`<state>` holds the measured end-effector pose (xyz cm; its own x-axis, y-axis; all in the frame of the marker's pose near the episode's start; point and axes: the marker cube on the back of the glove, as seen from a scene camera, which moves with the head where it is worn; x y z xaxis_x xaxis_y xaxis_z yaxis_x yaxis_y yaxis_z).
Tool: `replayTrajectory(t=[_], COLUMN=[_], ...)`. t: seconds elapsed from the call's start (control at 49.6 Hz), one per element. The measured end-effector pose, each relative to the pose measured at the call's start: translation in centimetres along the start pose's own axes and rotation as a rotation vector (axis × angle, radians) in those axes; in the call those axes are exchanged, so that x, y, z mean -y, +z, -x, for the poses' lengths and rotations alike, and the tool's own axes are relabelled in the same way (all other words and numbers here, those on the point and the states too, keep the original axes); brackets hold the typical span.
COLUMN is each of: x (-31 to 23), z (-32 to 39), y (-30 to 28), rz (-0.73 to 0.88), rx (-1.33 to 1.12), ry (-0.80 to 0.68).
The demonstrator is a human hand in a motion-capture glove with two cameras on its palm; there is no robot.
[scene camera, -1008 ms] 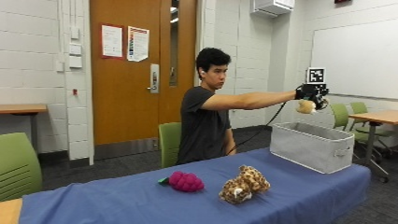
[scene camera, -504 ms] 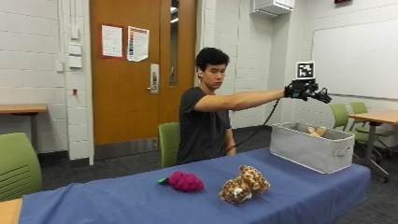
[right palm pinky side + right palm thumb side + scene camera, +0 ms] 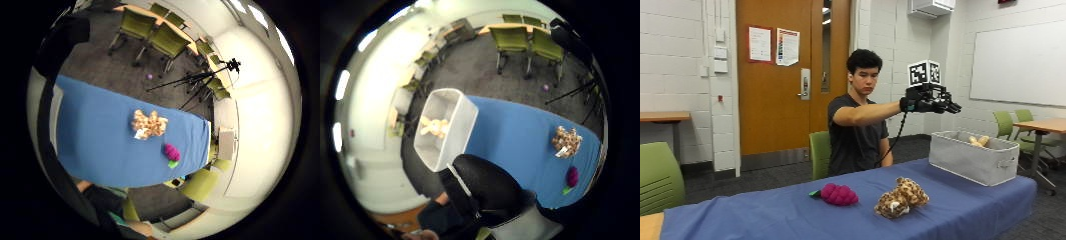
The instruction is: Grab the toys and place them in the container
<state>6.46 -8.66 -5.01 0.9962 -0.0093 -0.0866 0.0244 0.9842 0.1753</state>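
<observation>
My gloved right hand point(image 3: 931, 103) hovers high above the table, just short of the grey fabric container point(image 3: 973, 159), with fingers spread and nothing in them. A tan plush toy point(image 3: 978, 141) lies inside the container point(image 3: 442, 130), where the thumb side palm view also shows the tan toy point(image 3: 434, 126). On the blue tablecloth point(image 3: 773, 215) lie a spotted leopard plush point(image 3: 901, 198) and a magenta grape-like toy point(image 3: 838, 194) with a green leaf. The little finger side palm view shows the leopard plush point(image 3: 148, 125) and the magenta toy point(image 3: 172, 151) far below. The glove point(image 3: 485, 190) shows at the thumb side view's edge.
Green chairs point(image 3: 656, 175) stand at the table's left end and behind it point(image 3: 818, 152). Another table with green chairs point(image 3: 1033, 125) is beyond the container. A camera tripod point(image 3: 200, 77) stands on the floor across the table.
The hand held the tan toy over the container, let it drop in, and has since drawn back toward the person, empty.
</observation>
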Motion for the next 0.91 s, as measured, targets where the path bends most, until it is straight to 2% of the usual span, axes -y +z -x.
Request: replayTrajectory(t=[0.242, 0.625, 0.908], x=[-0.4, -1.4, -4.0], z=[-9.2, -14.0, -15.6], y=[7.3, 22.6, 27.8], rz=[0.053, 0.285, 0.439], rx=[-0.008, 0.069, 0.117], ry=[0.113, 0.167, 0.202])
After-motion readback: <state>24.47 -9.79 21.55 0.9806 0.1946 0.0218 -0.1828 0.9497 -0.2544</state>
